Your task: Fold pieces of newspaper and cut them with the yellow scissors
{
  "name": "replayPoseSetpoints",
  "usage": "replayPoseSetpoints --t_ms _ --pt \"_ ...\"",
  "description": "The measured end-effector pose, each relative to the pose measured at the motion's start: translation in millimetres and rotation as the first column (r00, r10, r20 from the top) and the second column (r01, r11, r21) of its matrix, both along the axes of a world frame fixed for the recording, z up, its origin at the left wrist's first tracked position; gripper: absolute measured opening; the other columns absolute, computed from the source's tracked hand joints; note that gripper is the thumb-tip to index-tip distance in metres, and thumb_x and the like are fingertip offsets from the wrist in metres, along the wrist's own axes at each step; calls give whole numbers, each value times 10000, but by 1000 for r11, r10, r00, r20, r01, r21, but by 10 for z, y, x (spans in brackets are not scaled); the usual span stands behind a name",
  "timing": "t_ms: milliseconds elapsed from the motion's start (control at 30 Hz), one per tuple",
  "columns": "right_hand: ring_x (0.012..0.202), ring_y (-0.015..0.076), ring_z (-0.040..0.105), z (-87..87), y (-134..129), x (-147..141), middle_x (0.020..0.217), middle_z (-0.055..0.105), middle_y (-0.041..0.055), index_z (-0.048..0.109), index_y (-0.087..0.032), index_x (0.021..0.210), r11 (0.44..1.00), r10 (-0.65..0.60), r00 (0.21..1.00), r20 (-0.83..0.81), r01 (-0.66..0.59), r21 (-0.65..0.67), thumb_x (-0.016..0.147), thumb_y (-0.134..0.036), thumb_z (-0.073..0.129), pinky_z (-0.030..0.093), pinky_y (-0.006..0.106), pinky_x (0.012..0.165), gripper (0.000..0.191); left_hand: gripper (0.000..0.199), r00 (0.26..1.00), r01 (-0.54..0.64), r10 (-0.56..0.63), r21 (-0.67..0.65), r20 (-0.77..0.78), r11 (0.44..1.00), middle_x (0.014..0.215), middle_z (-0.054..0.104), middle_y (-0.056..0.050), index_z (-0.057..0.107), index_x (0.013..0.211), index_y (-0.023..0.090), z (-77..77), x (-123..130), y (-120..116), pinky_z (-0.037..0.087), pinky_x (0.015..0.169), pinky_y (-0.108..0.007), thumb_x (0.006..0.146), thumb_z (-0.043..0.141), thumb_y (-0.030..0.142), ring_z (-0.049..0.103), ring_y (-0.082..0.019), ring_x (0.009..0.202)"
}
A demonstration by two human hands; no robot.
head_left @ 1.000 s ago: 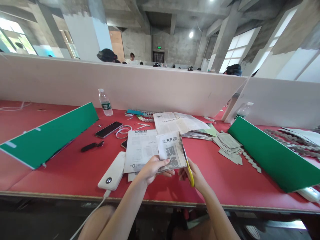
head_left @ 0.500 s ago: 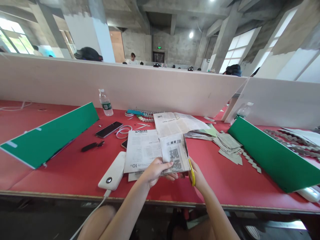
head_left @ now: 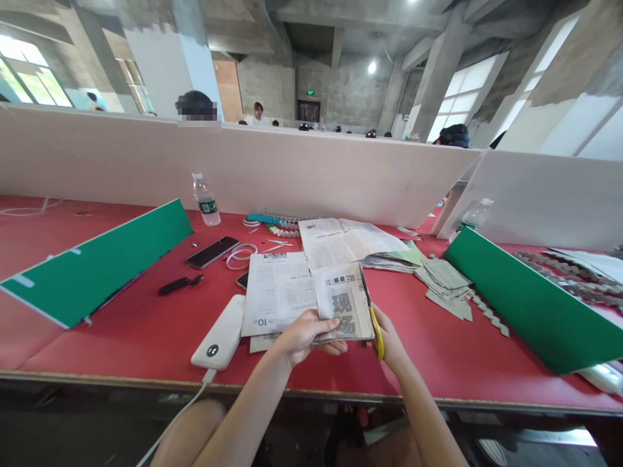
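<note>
A folded newspaper [head_left: 348, 305] with large printed characters is pinched in my left hand [head_left: 306, 336], thumb on top and fingers underneath. Around the yellow handle of a pair of scissors [head_left: 376, 334], my right hand [head_left: 389, 337] is closed at the paper's right edge. The dark blades run up along that edge, partly hidden by the paper. Behind and to the left lie a flat newspaper sheet [head_left: 277, 292] and another open sheet [head_left: 345, 240].
Cut paper pieces [head_left: 445, 279] lie right of a paper stack [head_left: 389, 261]. A white power bank [head_left: 219, 334], a phone [head_left: 213, 251], a cable [head_left: 241, 256] and a bottle [head_left: 207, 201] sit left. Green boards [head_left: 111, 259] flank both sides; a white partition [head_left: 292, 162] stands behind.
The folded newspaper and both hands have shifted slightly to the right, the scissors moving with them. Beyond the partition, a person's head has moved to the right.
</note>
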State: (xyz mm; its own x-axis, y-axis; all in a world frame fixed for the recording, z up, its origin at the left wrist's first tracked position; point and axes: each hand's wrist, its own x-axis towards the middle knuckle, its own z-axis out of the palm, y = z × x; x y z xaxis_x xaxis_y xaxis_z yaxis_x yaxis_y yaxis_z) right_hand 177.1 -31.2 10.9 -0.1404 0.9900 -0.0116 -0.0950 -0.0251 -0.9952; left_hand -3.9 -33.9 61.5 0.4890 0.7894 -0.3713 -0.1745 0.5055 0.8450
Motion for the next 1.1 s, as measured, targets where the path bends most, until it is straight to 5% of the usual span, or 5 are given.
replayPoseSetpoints --t_ms 267,467,1100 --pt "313 127 443 89 -39 -1 411 466 -56 509 -200 752 999 -21 992 126 25 -23 724 -436 533 362 242 324 240 222 1000 17 -17 -8 -11 1000 593 672 -93 607 852 65 -39 -15 -12 509 498 -221 753 635 261 654 -169 556" --pt "664 171 535 107 -1 22 720 614 12 561 -187 781 983 -111 982 150 86 164 718 -413 574 446 266 607 235 250 998 60 -60 1 -8 998 602 678 -103 616 859 60 -73 -14 -28 516 493 -222 745 637 281 659 -176 554" --pt "677 191 554 99 18 -11 752 646 37 612 -150 838 980 -165 971 175 141 143 709 -424 573 439 255 573 306 237 995 79 -80 -23 -53 997 628 686 -100 614 891 61 -84 -59 -35 515 509 -227 754 623 254 654 -163 547"
